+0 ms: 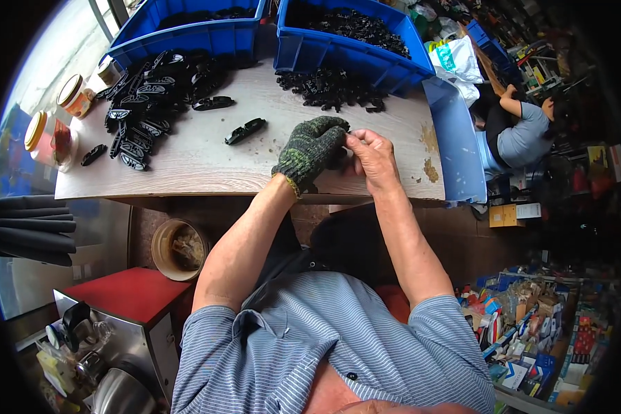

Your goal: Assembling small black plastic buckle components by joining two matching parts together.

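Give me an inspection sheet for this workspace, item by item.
Surface: pale wood-grain table, brown patches near its right edge.
Job's things: glossy black parts heaped at left; smaller black pieces before the right blue bin.
Clutter: lidded jars at the left edge.
Hands: gloved left hand and bare right hand meet at the fingertips; anything between is unclear.
Cables: nothing seen.
Surroundings: bucket and red-topped cabinet below left; another person at right.

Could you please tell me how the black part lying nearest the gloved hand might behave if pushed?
The black part looks stiff, judging by its crisp outline. Its shiny highlights suggest a possibly slippery surface. Long and low on the table, it would probably slide rather than tip.
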`<state>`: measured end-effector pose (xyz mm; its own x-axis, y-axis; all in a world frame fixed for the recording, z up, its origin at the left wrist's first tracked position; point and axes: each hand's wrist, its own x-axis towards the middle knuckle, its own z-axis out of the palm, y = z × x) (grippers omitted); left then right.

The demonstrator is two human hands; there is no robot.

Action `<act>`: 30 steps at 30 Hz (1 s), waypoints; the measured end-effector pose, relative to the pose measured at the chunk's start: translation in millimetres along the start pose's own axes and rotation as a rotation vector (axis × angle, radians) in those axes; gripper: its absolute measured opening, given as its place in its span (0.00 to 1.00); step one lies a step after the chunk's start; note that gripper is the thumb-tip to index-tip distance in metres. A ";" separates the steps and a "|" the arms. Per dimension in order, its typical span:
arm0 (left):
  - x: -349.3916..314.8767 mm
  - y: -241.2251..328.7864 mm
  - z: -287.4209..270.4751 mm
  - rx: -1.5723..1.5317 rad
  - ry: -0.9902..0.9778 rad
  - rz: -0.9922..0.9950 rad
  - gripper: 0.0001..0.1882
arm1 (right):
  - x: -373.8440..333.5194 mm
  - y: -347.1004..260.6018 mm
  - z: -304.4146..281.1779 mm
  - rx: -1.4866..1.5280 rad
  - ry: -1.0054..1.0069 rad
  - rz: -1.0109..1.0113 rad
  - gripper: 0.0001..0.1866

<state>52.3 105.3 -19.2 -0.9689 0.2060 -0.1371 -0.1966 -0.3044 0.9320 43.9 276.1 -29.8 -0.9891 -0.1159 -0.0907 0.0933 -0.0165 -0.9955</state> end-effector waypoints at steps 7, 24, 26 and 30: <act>0.2 5.1 -3.6 -0.072 -0.024 -0.018 0.13 | -1.7 -1.6 3.2 0.088 0.008 0.010 0.11; -47.1 -5.5 -19.0 0.748 0.388 0.570 0.17 | -7.8 -1.6 2.0 0.128 -0.114 -0.028 0.10; -56.4 9.2 -49.2 1.122 0.672 0.807 0.19 | -10.0 -5.5 3.2 0.129 -0.085 -0.030 0.10; -53.7 12.1 -97.0 1.440 0.796 0.633 0.18 | -9.2 -6.4 5.4 0.154 -0.075 -0.013 0.09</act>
<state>87.4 0.4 -33.1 -0.7548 -0.2039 0.6234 0.0554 0.9272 0.3704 53.0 271.9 -22.4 -0.9796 -0.1886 -0.0696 0.1023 -0.1696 -0.9802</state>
